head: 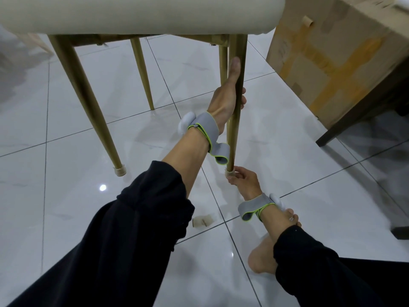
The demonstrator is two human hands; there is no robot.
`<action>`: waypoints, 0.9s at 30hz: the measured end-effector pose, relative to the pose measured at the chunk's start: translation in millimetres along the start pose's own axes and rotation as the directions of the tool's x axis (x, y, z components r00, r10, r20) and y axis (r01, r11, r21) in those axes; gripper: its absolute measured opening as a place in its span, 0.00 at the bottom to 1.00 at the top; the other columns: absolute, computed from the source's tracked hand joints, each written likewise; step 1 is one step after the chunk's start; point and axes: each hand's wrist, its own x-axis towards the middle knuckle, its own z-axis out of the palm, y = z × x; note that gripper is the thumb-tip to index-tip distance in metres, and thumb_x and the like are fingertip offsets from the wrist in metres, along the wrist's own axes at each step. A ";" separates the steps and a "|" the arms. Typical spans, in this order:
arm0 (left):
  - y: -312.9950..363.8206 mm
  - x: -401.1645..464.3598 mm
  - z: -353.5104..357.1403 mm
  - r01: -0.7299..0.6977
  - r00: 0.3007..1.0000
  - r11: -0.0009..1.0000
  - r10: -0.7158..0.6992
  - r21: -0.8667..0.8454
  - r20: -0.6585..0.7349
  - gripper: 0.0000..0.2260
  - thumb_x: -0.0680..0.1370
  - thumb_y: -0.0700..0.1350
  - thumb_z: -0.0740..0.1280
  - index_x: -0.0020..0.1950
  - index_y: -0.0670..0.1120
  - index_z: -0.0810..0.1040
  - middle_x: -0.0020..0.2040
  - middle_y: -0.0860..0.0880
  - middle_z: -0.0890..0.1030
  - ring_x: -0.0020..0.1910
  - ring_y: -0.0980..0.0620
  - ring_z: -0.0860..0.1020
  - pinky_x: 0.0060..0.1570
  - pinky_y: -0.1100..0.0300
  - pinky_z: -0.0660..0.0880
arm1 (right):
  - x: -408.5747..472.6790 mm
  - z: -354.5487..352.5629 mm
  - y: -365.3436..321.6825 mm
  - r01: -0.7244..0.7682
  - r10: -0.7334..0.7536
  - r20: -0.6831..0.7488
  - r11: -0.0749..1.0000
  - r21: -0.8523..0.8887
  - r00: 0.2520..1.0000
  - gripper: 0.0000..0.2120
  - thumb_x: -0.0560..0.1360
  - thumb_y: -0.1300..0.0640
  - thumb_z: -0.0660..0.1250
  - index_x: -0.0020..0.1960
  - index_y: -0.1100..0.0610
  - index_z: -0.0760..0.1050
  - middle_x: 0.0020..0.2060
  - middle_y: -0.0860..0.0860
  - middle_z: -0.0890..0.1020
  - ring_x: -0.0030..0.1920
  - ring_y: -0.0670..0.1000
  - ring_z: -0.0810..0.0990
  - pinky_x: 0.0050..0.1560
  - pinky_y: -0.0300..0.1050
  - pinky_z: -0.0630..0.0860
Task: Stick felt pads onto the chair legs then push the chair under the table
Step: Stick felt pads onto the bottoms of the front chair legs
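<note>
A chair with a cream seat (141, 12) and gold legs stands in front of me. My left hand (228, 94) grips the near right leg (240, 54) halfway up. My right hand (242, 178) pinches a beige felt pad cap (230, 173) at the bottom tip of that same leg, which is lifted slightly off the floor. The near left leg (88, 103) carries a beige pad (120, 171) at its foot. Two more loose pads (202, 221) lie on the tile near my left sleeve. The two far legs' tips are bare or hidden.
A taped cardboard box (332, 54) sits at the right on a dark wooden frame (345, 122). My bare foot (263, 260) rests on the glossy white tile floor (88, 218). Both wrists wear grey straps with white sensors.
</note>
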 end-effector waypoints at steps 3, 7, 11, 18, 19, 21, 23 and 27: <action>-9.2 0.8 -1.7 0.002 1.000 0.998 -0.002 0.065 0.009 0.29 0.78 0.69 0.52 0.43 0.45 0.74 0.39 0.45 0.78 0.39 0.48 0.76 0.45 0.56 0.73 | 3.2 -3.6 2.0 0.035 -0.031 0.055 0.996 -0.077 0.998 0.13 0.72 0.75 0.66 0.56 0.71 0.76 0.24 0.45 0.80 0.25 0.42 0.74 0.34 0.34 0.74; -21.2 1.7 -4.4 -0.010 1.000 0.996 0.008 0.087 0.018 0.30 0.77 0.70 0.51 0.43 0.45 0.75 0.39 0.45 0.79 0.39 0.48 0.77 0.49 0.55 0.73 | -2.1 -7.2 -5.0 0.074 -0.047 0.123 0.973 -0.220 0.991 0.11 0.72 0.71 0.68 0.52 0.61 0.78 0.30 0.46 0.83 0.33 0.48 0.78 0.42 0.40 0.76; -38.8 -5.4 -1.5 -0.030 0.999 0.994 0.028 0.102 0.024 0.31 0.76 0.71 0.51 0.43 0.45 0.76 0.39 0.45 0.80 0.41 0.49 0.77 0.49 0.55 0.72 | -7.2 -5.7 -30.0 0.204 -0.197 0.051 0.941 -0.269 0.979 0.13 0.72 0.66 0.70 0.54 0.57 0.77 0.45 0.53 0.81 0.44 0.53 0.77 0.37 0.31 0.75; -84.8 -24.8 -5.4 -0.077 0.995 0.984 0.067 0.161 0.067 0.34 0.66 0.75 0.52 0.44 0.47 0.78 0.40 0.50 0.81 0.42 0.50 0.77 0.50 0.52 0.71 | -13.2 -9.2 -27.9 0.258 -0.241 0.092 0.891 -0.374 0.966 0.10 0.76 0.63 0.66 0.56 0.60 0.78 0.44 0.52 0.82 0.45 0.50 0.78 0.43 0.27 0.71; -92.6 -25.7 -6.7 -0.083 0.994 0.983 0.071 0.164 0.082 0.34 0.66 0.75 0.52 0.45 0.48 0.78 0.41 0.50 0.82 0.43 0.50 0.78 0.53 0.51 0.72 | -13.4 -9.1 -23.8 0.248 -0.232 0.087 0.888 -0.387 0.969 0.10 0.76 0.64 0.65 0.56 0.61 0.78 0.43 0.52 0.81 0.43 0.50 0.78 0.39 0.24 0.69; -106.1 -26.8 -9.7 -0.092 0.991 0.982 0.074 0.164 0.110 0.31 0.69 0.74 0.53 0.45 0.49 0.79 0.43 0.51 0.82 0.47 0.49 0.79 0.58 0.48 0.72 | -15.8 -7.3 -18.6 0.229 -0.215 0.080 0.885 -0.405 0.973 0.09 0.76 0.65 0.64 0.56 0.63 0.77 0.42 0.54 0.80 0.38 0.50 0.76 0.34 0.23 0.68; -117.2 -26.2 -13.9 -0.105 0.985 0.981 0.081 0.161 0.149 0.26 0.71 0.70 0.54 0.44 0.50 0.78 0.44 0.51 0.82 0.48 0.51 0.78 0.58 0.48 0.72 | -16.7 -6.2 -14.1 0.212 -0.195 0.083 0.880 -0.426 0.977 0.08 0.76 0.65 0.64 0.55 0.62 0.77 0.42 0.55 0.81 0.37 0.51 0.76 0.34 0.26 0.69; -138.2 -23.9 -18.0 -0.121 0.975 0.977 0.084 0.174 0.207 0.24 0.71 0.63 0.58 0.49 0.45 0.80 0.50 0.47 0.82 0.55 0.47 0.78 0.60 0.48 0.71 | -12.3 -6.9 -6.4 0.171 -0.155 0.073 0.849 -0.501 0.985 0.10 0.76 0.63 0.64 0.56 0.59 0.77 0.48 0.58 0.84 0.49 0.60 0.79 0.49 0.47 0.72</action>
